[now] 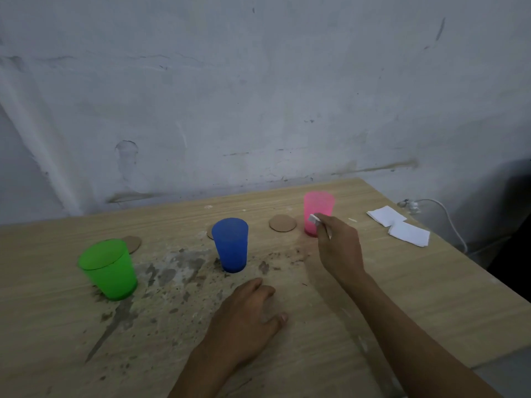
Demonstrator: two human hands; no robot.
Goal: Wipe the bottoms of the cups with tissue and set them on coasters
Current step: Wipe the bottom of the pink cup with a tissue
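Three plastic cups stand upright on the wooden table (373,282): a green cup (110,271) at the left, a blue cup (231,244) in the middle, a pink cup (317,208) at the back right. Round cardboard coasters lie behind them: one (283,223) left of the pink cup, one (132,243) behind the green cup, one (210,233) mostly hidden behind the blue cup. My right hand (339,248) pinches a folded white tissue (314,219) just in front of the pink cup. My left hand (247,317) rests flat on the table.
Two folded white tissues (386,215) (409,234) lie at the table's back right. Dirt and wet stains (172,271) spread around the green and blue cups. A white cable (448,216) hangs past the right edge. A wall stands close behind the table.
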